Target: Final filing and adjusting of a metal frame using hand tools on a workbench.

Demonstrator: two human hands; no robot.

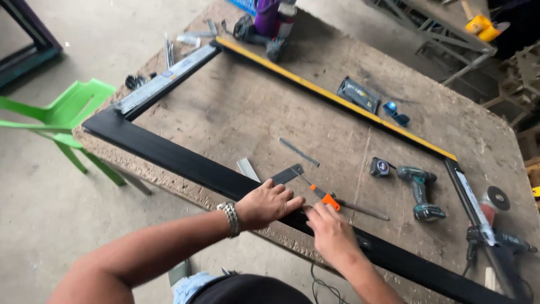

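A worker's left hand (269, 204), a metal bracelet (230, 218) at the wrist, lies palm down with fingers spread flat on the near rail of a large black rectangular frame (169, 157), pressing it rather than gripping anything; the right hand (332, 233) rests just beside it on the same rail, fingers curled toward the rail's inner edge next to the orange handle of a slim tool (329, 200), though whether those fingers actually hold anything cannot be told from the head camera. The frame lies flat on a worn, scuffed chipboard workbench (236, 107), its near rail running along the bench's front edge, its far rail faced with a yellow strip (337, 98), and its left rail covered by a pale silvery strip. Inside the frame, close to the hands, lie a short grey metal offcut (247, 168), a dark flat square (288, 173) and a thin metal strip (299, 152); farther right sit a tape measure (381, 166) and a teal cordless drill (419, 191). Beyond the yellow rail are a dark flat case (358, 94) and a small blue object (396, 113). An angle grinder (495, 239) rests at the bench's right end, and a green plastic chair (70, 121) stands on the concrete floor to the left.
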